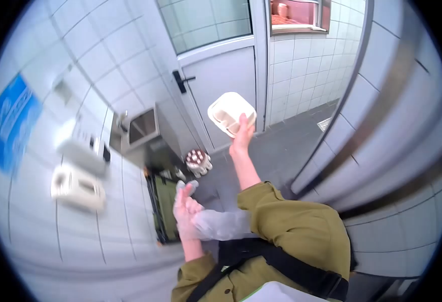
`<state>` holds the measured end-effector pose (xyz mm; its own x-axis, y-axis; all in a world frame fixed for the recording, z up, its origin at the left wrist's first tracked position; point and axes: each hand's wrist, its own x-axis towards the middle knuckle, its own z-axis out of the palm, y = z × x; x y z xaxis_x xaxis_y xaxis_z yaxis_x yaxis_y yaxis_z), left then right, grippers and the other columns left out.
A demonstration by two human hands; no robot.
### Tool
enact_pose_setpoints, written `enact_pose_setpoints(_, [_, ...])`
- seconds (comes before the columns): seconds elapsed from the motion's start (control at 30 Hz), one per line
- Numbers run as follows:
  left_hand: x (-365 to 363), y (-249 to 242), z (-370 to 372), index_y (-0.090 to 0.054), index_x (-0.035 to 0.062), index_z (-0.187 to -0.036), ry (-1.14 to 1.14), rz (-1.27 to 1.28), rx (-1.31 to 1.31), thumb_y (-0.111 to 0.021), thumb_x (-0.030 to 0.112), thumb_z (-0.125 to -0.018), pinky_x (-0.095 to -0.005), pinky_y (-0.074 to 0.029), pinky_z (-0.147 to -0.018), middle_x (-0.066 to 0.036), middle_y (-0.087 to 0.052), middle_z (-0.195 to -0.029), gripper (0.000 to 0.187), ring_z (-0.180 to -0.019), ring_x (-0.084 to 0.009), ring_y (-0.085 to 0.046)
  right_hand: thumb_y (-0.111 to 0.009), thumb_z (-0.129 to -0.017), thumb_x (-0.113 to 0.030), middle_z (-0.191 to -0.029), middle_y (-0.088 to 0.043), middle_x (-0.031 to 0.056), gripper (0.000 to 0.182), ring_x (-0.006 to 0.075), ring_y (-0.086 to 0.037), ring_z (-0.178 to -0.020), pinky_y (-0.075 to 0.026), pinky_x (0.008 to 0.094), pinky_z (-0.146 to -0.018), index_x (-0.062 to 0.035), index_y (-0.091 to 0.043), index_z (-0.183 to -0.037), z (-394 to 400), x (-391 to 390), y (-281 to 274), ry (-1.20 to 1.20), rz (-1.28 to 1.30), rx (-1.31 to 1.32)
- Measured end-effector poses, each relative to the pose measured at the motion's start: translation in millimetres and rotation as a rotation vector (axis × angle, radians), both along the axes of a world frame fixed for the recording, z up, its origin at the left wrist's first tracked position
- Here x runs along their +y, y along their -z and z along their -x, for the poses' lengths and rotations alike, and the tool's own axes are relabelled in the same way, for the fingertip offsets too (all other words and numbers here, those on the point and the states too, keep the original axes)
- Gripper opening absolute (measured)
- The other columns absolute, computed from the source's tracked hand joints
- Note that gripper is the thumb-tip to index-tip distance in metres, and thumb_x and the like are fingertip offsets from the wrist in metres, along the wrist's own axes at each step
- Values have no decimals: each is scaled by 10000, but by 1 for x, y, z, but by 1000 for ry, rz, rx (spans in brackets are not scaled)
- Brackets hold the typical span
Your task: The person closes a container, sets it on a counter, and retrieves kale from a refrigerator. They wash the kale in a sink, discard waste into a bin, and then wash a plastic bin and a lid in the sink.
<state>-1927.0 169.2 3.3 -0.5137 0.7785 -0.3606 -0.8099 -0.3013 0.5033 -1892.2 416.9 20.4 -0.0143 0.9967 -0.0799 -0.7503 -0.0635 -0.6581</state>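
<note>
My right hand (241, 139) is bare and holds up a white compartment food container (227, 111), thumb over its near edge and fingers behind it. Thin clear plastic covers my left hand (186, 209), which is raised at the lower left with its fingers curled. From that hand a crumpled translucent plastic glove (225, 225) stretches right across my front, partly gathered in the fingers. Olive sleeves (297, 221) cover both my arms.
Ahead stands a white door (224, 83) with a black handle (181, 80). A metal sink (143, 126) is at the left, near wall dispensers (78, 189). Below lie a dark green folded object (166, 209) and a brown-topped stool (197, 160). A tiled wall (382, 126) runs along the right.
</note>
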Motion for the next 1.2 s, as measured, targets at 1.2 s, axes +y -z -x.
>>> enact_pose_setpoints(1.2, [1177,123,-156,-529,55,-927,1342,311,-177,-555,318,-819,-219,-186,-334,74,-226,-423,285,-334,-43,-243,-591,-720,-387,-977,-576,110,538,183,-573,-874,-459,286,-744,9,-501,-1073,-140,1195,-109,-35,-630,-645])
